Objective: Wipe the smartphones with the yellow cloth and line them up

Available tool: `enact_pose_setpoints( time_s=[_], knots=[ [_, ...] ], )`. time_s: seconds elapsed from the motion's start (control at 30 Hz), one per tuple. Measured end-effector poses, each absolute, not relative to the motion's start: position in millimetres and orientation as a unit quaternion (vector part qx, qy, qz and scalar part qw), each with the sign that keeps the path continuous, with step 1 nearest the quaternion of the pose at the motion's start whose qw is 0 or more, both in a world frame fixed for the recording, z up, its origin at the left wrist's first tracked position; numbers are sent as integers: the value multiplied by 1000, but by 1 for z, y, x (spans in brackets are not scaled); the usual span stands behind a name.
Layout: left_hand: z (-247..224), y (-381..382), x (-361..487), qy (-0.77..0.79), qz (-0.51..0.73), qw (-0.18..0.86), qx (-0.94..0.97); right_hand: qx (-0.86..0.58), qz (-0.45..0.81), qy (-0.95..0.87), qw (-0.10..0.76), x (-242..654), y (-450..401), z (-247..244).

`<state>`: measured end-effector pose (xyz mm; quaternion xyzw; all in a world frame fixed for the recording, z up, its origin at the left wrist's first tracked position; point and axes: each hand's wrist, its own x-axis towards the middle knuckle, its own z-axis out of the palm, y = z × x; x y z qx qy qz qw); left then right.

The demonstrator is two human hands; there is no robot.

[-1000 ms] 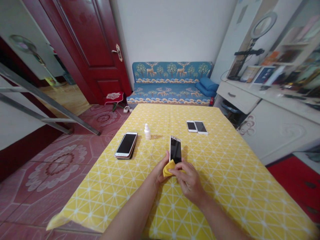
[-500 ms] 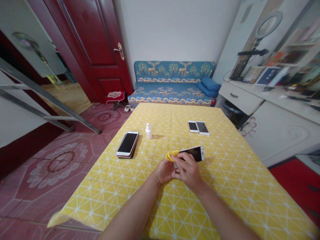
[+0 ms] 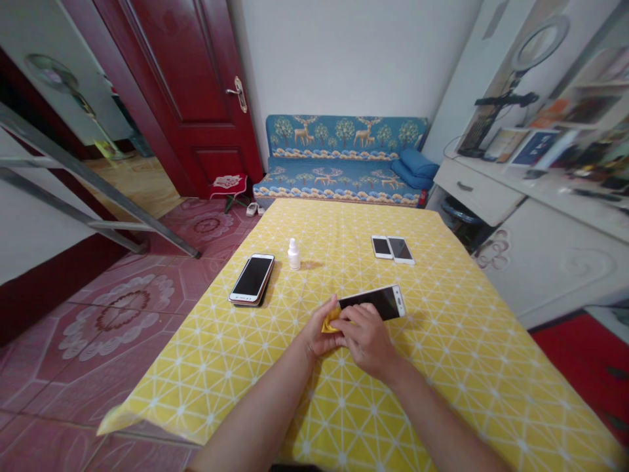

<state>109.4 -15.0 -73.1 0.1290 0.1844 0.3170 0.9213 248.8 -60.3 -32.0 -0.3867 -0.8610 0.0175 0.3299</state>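
Above the table, my left hand (image 3: 318, 333) grips the left end of a white-framed smartphone (image 3: 388, 302) with a dark screen. A small yellow cloth (image 3: 331, 320) is bunched against that end of the phone. My right hand (image 3: 366, 337) has its fingers curled and pinches the cloth, pressing it on the phone. The phone's right end sticks out free past my right hand. My hands hide its near edge. Further left lies another white smartphone (image 3: 252, 278), stacked on a dark item. A small white bottle (image 3: 293, 254) stands upright beside that stack.
Two white phones, a smaller one (image 3: 382, 247) and a larger one (image 3: 401, 250), lie side by side at the back right of the yellow tablecloth (image 3: 324, 223). Beyond stands a blue patterned sofa (image 3: 334, 177). A white cabinet (image 3: 555, 242) is on the right, a metal ladder (image 3: 118, 208) on the left.
The yellow cloth, pinched in my right hand, has moved from the phone's far left corner down toward my left palm. My left thumb now shows raised along the phone's end. The view has shifted slightly.
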Motion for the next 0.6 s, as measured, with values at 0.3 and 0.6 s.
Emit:
enact_pose_setpoints(
  time_s=[0.3,0.6],
  knots=[
    [-63,-16,110,223,315,916,111,-382,4,-878,287,246,-60,-32],
    [-70,-11,108,206,334,918,52,-414,-53,-838,352,251,-60,-48]
  ],
)
